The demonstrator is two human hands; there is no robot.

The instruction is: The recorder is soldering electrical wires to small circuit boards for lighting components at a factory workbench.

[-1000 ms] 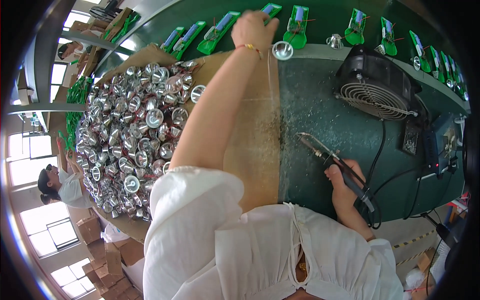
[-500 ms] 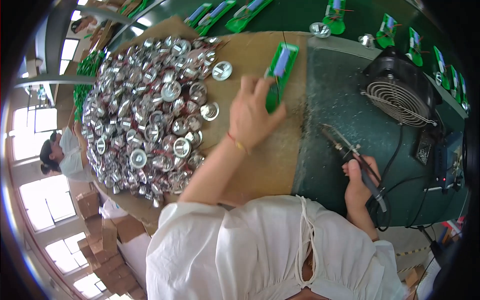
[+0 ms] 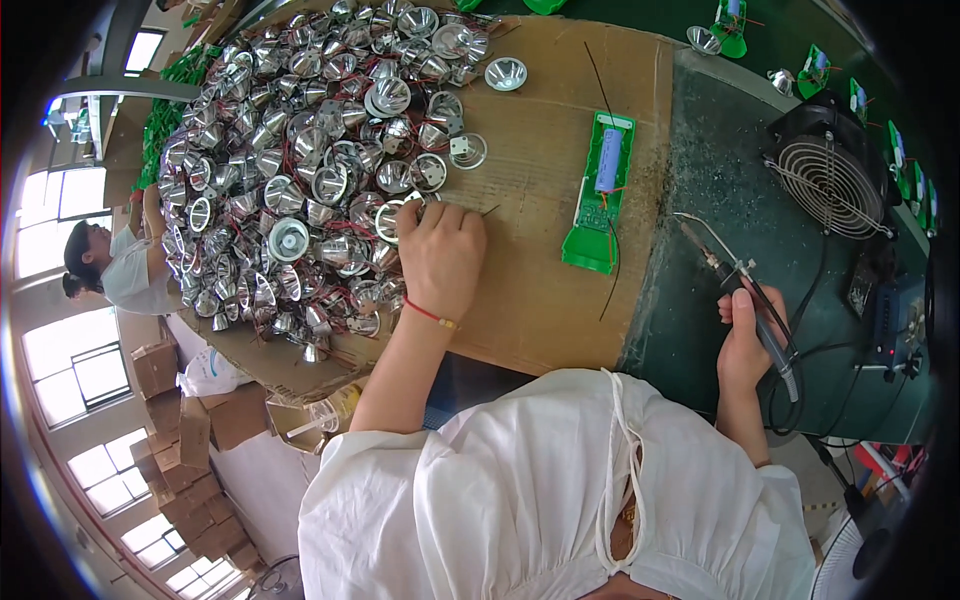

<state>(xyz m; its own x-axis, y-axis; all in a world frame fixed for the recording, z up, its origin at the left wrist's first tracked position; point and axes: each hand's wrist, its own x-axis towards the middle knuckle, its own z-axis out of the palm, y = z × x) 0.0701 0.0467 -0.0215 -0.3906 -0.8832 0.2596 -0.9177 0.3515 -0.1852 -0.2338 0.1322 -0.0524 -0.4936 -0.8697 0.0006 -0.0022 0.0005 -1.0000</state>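
Observation:
My left hand point(image 3: 440, 258) is at the right edge of a heap of shiny reflector cups point(image 3: 285, 190) with red wires. Its fingers are curled together against the cups, and what they pinch is hidden. A short dark wire end shows beside the knuckles. To the right, a green plastic housing point(image 3: 573, 248) lies on the cardboard, apart from both hands. It carries a blue cylindrical cell point(image 3: 608, 160), a small circuit board and loose dark wires. My right hand point(image 3: 745, 345) grips a soldering iron point(image 3: 760, 325) with a thin metal tube alongside, tip pointing up and left.
A black fan with a wire grille point(image 3: 830, 185) stands at the right, near a blue box with a red light point(image 3: 893, 325). Cables loop below it. More green housings point(image 3: 732, 35) line the far side. Another person point(image 3: 125, 265) is at the left.
My left hand has left the green housing and moved left to the reflector heap. The housing now lies more upright in view, with its wires exposed. My right hand still holds the iron.

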